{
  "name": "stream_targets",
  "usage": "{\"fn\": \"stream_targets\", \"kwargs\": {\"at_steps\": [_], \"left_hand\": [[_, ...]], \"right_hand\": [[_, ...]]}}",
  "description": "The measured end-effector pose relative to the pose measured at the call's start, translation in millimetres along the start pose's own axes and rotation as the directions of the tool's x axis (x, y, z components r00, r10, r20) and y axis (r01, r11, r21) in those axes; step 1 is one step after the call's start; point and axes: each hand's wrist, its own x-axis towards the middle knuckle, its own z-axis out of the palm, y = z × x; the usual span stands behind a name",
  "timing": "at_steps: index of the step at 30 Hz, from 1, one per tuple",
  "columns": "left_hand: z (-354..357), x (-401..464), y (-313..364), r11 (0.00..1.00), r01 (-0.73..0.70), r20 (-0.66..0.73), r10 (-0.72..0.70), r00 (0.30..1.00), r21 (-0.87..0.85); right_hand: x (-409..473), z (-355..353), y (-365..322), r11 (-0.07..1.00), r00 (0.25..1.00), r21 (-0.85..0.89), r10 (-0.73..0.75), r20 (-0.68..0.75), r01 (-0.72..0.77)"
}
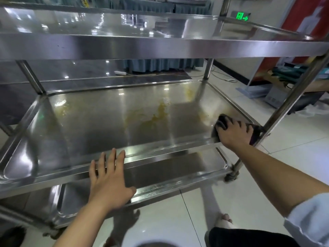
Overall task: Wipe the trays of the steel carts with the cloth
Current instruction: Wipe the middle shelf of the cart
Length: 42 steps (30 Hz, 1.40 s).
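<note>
1. Nearest to us, we are looking down at a pale glossy tiled floor (240, 202), with a foot in a light slipper (224, 222) standing on it just below the cart.
2. We are resting our left hand (108, 182) flat, fingers straight and spread wide, on the near rim of the middle tray; it is holding nothing.
3. Below that rim, the shiny steel bottom tray (178, 175) of the three-tier steel cart (292, 97) is showing its near edge and part of its floor.
4. We are reaching our right hand (235, 132), the forearm bare below a pushed-up white sleeve (309, 220), to the near right corner of the middle tray.
5. There the right hand is pressing down on a dark crumpled cloth (221, 122), fingers spread over and curling onto it, the cloth lying on the tray floor just beside the right rim.
6. The wide rectangular stainless-steel middle tray (89, 125) is carrying yellowish-brown smeared stains (156, 114) around its centre and towards its far right corner, well apart from the cloth.
7. Above, the steel top tray (160, 45) is spanning the view, reflecting ceiling lights.
8. Beyond the cart, we are seeing a blue-grey skirted table cloth (165, 65), a white power strip (120, 72) with cables on the floor, and a green lit exit sign (241, 16) on the wall.
</note>
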Motion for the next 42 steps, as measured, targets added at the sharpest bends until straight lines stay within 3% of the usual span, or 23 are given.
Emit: {"fn": "stream_targets", "kwargs": {"at_steps": [3,6,10,12,15,17,19,22,26,33,35,38,40,42], "left_hand": [[-1,3,2,1.0,0.004,0.016,-0.004,1.0,-0.014],[-4,2,1,1.0,0.003,0.06,-0.002,0.998,-0.013],[-7,1,-2,0.998,-0.014,0.075,0.019,0.997,-0.067],[-10,-1,-5,0.994,-0.027,0.076,0.036,0.996,-0.11],[-16,-9,-15,0.977,-0.076,-0.004,0.076,0.997,-0.2],[-21,-17,-31,0.981,-0.027,-0.037,0.02,0.999,-0.192],[-28,-23,-51,0.988,0.096,0.009,-0.095,0.995,-0.12],[-39,-31,-76,0.969,0.197,0.081,-0.186,0.979,-0.15],[-42,-47,-105,0.957,0.253,0.113,-0.239,0.965,-0.143],[-36,-52,-129,0.958,0.263,0.193,-0.239,0.952,-0.112],[-28,-54,-128,0.964,0.247,0.212,-0.222,0.952,-0.1],[-24,-52,-132,0.97,0.228,0.232,-0.203,0.951,-0.084],[-25,-51,-133,0.972,0.224,0.248,-0.202,0.948,-0.065],[-24,-49,-131,0.974,0.225,0.26,-0.211,0.942,-0.026]], "right_hand": [[-38,5,-44,0.987,0.987,-0.035,-0.154,0.041,0.155],[-89,9,-106,0.929,0.925,-0.048,-0.361,0.116,0.368],[-141,16,-185,0.765,0.748,-0.002,-0.629,0.209,0.644],[-154,16,-204,0.699,0.668,0.051,-0.701,0.25,0.714],[-152,11,-198,0.691,0.643,0.113,-0.711,0.283,0.714],[-145,5,-181,0.714,0.663,0.138,-0.692,0.285,0.686],[-131,-1,-156,0.772,0.726,0.116,-0.63,0.275,0.625],[-95,-8,-105,0.896,0.856,0.044,-0.436,0.279,0.442],[-59,-20,-54,0.969,0.922,0.014,-0.237,0.306,0.245],[-59,-17,-100,0.997,0.94,-0.021,-0.059,0.335,0.07],[-69,-8,-135,0.995,0.942,-0.031,-0.076,0.328,0.091],[-98,12,-210,0.953,0.91,-0.044,-0.273,0.313,0.301],[-134,23,-263,0.873,0.839,-0.018,-0.463,0.287,0.488],[-175,29,-307,0.765,0.722,0.04,-0.624,0.299,0.643]]}}
